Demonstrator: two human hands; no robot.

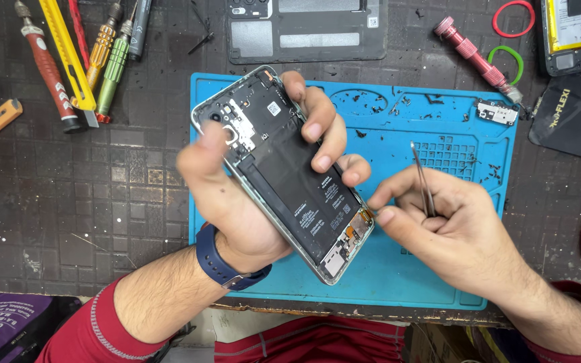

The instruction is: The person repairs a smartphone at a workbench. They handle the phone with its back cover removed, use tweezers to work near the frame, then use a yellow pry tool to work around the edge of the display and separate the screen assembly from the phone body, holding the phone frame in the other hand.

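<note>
- Opened phone point(290, 181) is gripped in the left hand point(237, 195), above the blue mat point(438, 269); long axis runs diagonally, camera end upper left, port end lower right.
- Tweezers point(423, 181) are pinched in the right hand point(452, 228), fingertips at the phone's lower right edge, tips pointing up.
- Bare mat is left to the right; screwdrivers point(105, 57) are kept well apart, upper left.

I count 1 opened phone point(284, 175) in my left hand point(237, 202) and 1 pair of tweezers point(423, 179) in my right hand point(452, 228). On the tabletop point(68, 202) lie 1 blue mat point(438, 141), 1 back cover point(307, 30), 2 rubber rings, 1 red point(514, 18) and 1 green point(506, 64), 1 pink screwdriver point(475, 55), and 1 yellow cutter point(67, 54).
</note>
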